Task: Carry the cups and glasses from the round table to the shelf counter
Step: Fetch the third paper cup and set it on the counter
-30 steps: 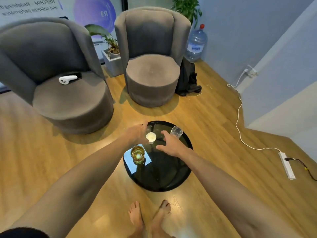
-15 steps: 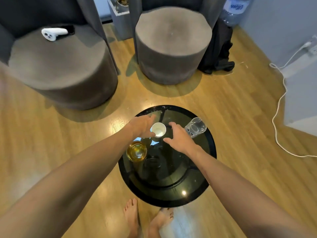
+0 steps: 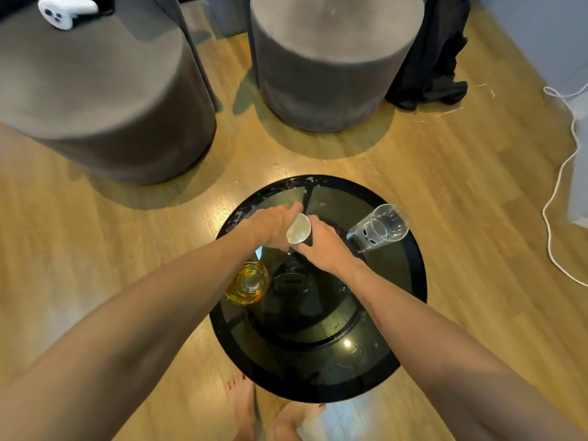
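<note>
Head view: the small white paper cup (image 3: pixel 298 233) is clasped between both hands above the round black glass surface (image 3: pixel 410 300), left grip (image 3: pixel 273 225) and right grip (image 3: pixel 324 248) curled round its sides. An amber-filled glass (image 3: pixel 248 283) sits beside the left forearm; a clear glass tumbler (image 3: pixel 380 229) stands right.

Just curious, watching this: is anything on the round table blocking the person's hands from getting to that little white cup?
Nothing visible does. The left hand and right hand are already on either side of the small white cup. The amber glass and clear glass stand off to the sides.
</note>
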